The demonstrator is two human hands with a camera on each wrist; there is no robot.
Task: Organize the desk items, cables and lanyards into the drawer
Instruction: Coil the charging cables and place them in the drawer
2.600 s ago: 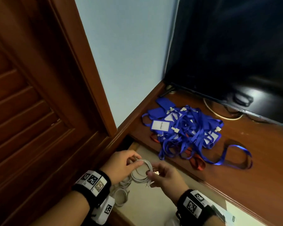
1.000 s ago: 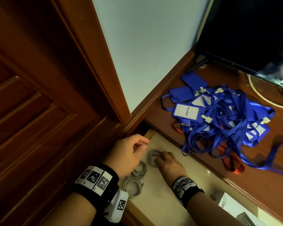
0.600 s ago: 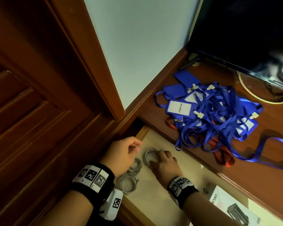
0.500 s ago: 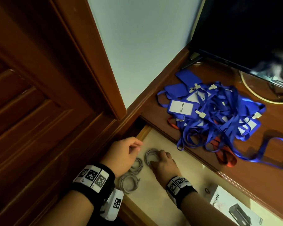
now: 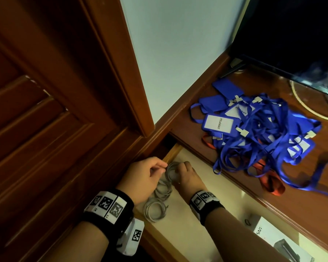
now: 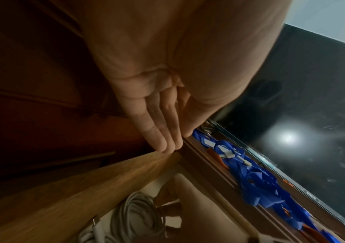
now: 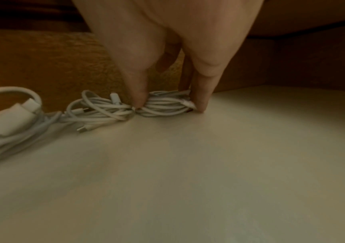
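The drawer (image 5: 187,231) is pulled out below the desk top, and its floor is cream. My right hand (image 5: 182,167) pinches a coiled white cable (image 5: 171,172) between thumb and fingers, and the coil lies on the drawer floor near the far left corner. The right wrist view shows that cable (image 7: 165,105) between my fingertips, with two more white coils (image 7: 101,108) beside it. My left hand (image 5: 159,166) holds nothing; its straight fingers (image 6: 163,141) reach the top of the drawer's wooden side wall (image 6: 84,189). A tangled pile of blue lanyards (image 5: 263,133) with badge holders lies on the desk.
A dark screen (image 5: 292,35) stands at the back right of the desk, with a cream cable loop (image 5: 307,108) under it. Red lanyards (image 5: 271,184) poke out of the pile. A printed box (image 5: 273,241) lies in the drawer at right. A wooden door (image 5: 45,110) fills the left.
The coil that both hands held above the drawer now lies on the drawer floor under my right hand. My left hand has let go of it and hovers beside it.
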